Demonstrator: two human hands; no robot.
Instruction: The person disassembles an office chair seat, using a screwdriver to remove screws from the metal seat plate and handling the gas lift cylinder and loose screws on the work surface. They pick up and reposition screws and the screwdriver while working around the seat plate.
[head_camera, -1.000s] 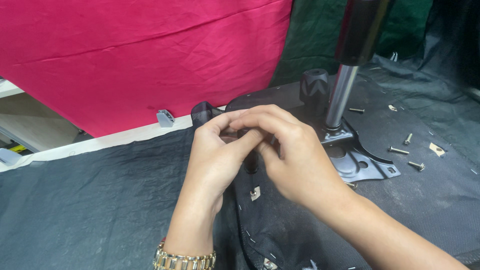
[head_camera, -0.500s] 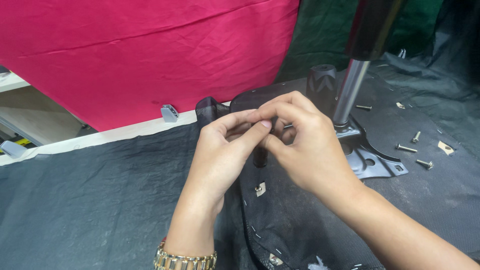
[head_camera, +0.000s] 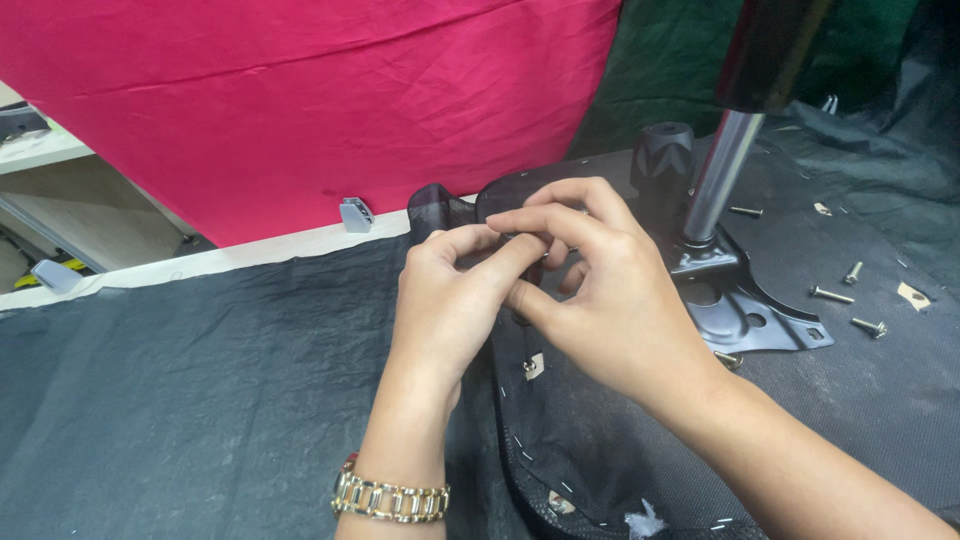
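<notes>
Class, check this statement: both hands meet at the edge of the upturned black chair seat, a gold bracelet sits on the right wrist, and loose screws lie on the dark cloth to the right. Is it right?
Not quite. In the head view the gold link bracelet sits on the wrist of the left hand, not the right hand. The rest stands: both hands meet at the edge of the upturned black chair seat, and loose metal screws lie to the right.

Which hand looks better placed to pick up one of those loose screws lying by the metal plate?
The right hand, probably. The screws lie on its side, beyond the metal plate, while the left hand would have to cross over it.
</notes>
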